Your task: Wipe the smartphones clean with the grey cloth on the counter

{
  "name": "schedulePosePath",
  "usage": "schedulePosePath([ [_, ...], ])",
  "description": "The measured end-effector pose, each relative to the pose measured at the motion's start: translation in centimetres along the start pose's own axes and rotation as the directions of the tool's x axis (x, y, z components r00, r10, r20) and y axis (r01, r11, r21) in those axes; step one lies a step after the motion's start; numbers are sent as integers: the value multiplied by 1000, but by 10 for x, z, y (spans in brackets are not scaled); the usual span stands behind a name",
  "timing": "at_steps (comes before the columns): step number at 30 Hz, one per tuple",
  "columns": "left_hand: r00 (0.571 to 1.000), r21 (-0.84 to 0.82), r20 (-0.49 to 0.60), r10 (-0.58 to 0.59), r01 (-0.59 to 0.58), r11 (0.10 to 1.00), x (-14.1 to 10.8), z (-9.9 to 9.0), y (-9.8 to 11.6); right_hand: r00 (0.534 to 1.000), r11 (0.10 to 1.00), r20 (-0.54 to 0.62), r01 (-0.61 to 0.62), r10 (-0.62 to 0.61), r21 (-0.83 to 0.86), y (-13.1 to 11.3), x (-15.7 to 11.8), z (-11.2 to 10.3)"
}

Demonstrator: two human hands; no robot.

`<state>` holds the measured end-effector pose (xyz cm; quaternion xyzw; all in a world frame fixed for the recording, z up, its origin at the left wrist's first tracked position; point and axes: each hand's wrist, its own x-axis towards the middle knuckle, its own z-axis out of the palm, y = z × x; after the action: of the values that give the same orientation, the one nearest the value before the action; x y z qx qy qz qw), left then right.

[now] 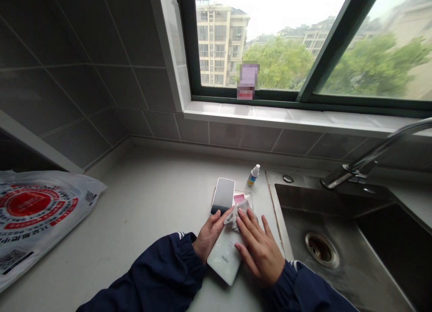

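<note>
The left hand [211, 235] lies over the edge of a glossy white smartphone [223, 256], its fingers [219, 222] pressed together and angled toward the far end of the phone. The thumb is hidden, so whether it grips the edge cannot be told, but the hand seems placed to keep the phone from sliding on the counter. The right hand [259, 250] sits flat beside it, fingers [251, 233] spread, with the fingertips bearing down on a crumpled grey cloth [238, 215] bunched on the phone's upper end. No pinch shows; the open hand appears to press the cloth against the phone.

Just beyond lies a dark-faced, silver-edged slab [222, 196], either a second phone or a glass panel, its lower corner close to the left fingers. Next to it, a clear plastic tray [245, 196] holds a small pink card [239, 198]. A small white-capped bottle with a blue label [254, 175] stands upright farther back.

All of this rests on a pale stone countertop [151, 204], near the rim of a stainless-steel sink [297, 199] with a round metal drain [321, 249]. A curved steel faucet [364, 163] rises beyond it. A white plastic bag with a red printed seal [33, 213] lies to the left.
</note>
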<state>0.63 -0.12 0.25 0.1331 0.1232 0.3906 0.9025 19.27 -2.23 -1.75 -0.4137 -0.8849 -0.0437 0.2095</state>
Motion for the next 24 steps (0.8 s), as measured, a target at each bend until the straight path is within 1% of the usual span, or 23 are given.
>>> schedulePosePath([
  [2,998,2,36,-60,60,998,-1,1,1,997,998,-28,-65,65,0,5,0,3],
  [4,994,7,45,-104,103,995,-1,1,2,992,994,-50,-112,112,4,5,0,5],
  [6,998,11,5,-67,67,998,-1,1,1,991,993,-56,-121,122,13,-4,-1,6],
  [8,998,18,-54,-8,9,1000,-1,-1,0,997,997,-32,-71,72,31,-17,-1,3],
  [9,997,20,-78,6,-4,1000,-1,-1,0,1000,999,10,-11,11,45,-24,-1,1],
  [11,995,23,-100,-8,10,1000,-1,-2,-1,988,990,94,111,-119,85,-33,0,-4],
  [12,995,24,-99,-15,17,1000,-1,-3,-1,981,985,121,142,-153,95,-34,0,-6],
  [14,996,24,-85,-13,15,1000,-1,-2,-1,982,986,117,139,-149,92,-27,2,-8],
  [17,998,19,-66,-15,16,1000,-1,2,-1,1000,998,14,24,-25,56,-6,4,-4],
  [19,998,16,-58,-31,32,999,-2,3,-1,1000,998,-5,-28,29,55,2,4,-1],
  [20,997,18,-64,-32,33,999,-2,4,-1,999,998,-5,-37,37,60,2,4,0],
  [22,994,28,-102,-25,28,999,-3,3,-1,1000,997,13,-10,9,80,-7,3,-2],
  [23,992,35,-126,-24,29,999,-3,2,0,999,995,30,24,-27,97,-15,3,-4],
  [24,989,40,-147,-26,32,999,-3,1,1,994,988,62,82,-91,134,-23,3,-7],
])
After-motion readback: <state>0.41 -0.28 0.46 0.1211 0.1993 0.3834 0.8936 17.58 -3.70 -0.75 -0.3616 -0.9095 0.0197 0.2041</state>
